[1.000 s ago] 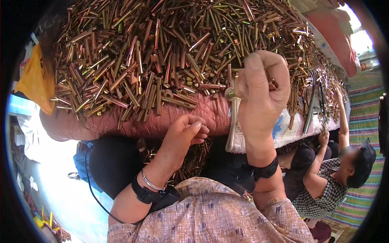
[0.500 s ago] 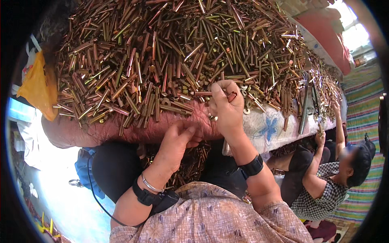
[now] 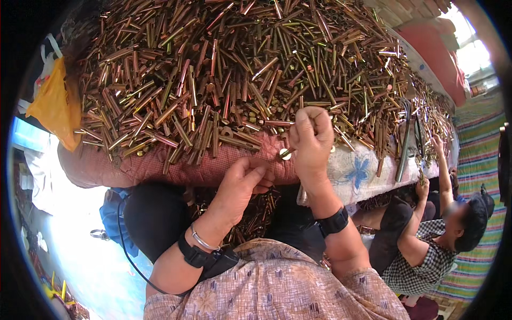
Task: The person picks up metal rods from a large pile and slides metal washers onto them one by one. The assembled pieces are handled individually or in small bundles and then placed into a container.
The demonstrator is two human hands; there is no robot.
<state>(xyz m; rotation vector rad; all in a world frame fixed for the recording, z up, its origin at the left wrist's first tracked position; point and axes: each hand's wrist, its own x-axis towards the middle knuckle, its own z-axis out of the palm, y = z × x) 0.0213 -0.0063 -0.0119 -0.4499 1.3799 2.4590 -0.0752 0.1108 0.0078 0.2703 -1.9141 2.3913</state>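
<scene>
My right hand (image 3: 312, 144) is closed, thumb against bent fingers, at the near edge of a heap of metal tubes and bolts (image 3: 213, 80). A short dark metal piece (image 3: 290, 151) pokes out at its finger side, beside a pale round washer (image 3: 285, 155); whether the two are joined I cannot tell. One copper-coloured tube (image 3: 278, 123) lies with its end close to the thumb. Lower and to the left, my left hand (image 3: 240, 186) hovers in front of the red cloth roll (image 3: 186, 173), fingers curled together. Whatever they hold, if anything, is hidden.
A white cloth with a blue flower (image 3: 352, 173) continues the padded edge rightward. An orange plastic bag (image 3: 56, 106) hangs at the left. At the right, another person (image 3: 426, 245) in a checked shirt works at the same heap. More metal pieces (image 3: 250, 218) lie between my knees.
The view has shifted slightly, moving the scene a little right and down. My right hand has turned; a reddish piece in its fist no longer shows, and a dark piece now pokes out.
</scene>
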